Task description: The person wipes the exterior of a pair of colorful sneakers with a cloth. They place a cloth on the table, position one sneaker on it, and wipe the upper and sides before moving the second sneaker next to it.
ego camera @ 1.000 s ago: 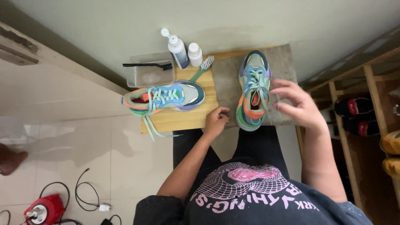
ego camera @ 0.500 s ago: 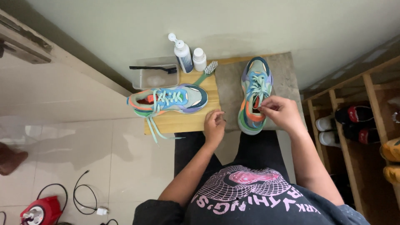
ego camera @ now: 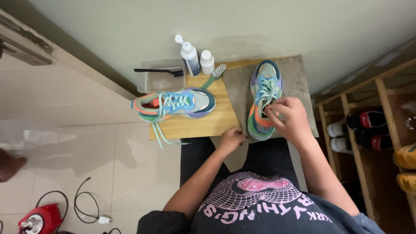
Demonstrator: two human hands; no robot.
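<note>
A person seated at a small wooden tabletop (ego camera: 203, 123) looks down at two multicoloured sneakers. The right hand (ego camera: 289, 118) rests on the right sneaker (ego camera: 263, 100), fingertips pinched on the pale laces near the tongue. This sneaker lies on a grey cloth (ego camera: 294, 84), its long axis pointing away from the person, toe toward the wall, directly under that hand. The left hand (ego camera: 232, 138), loosely curled, presses the cloth's near edge just beside the sneaker's heel. The other sneaker (ego camera: 173, 104) lies crosswise, well to the left. Compared with a second ago, the right hand has dropped from hovering, spread open, onto the laces; the left hand has barely moved.
</note>
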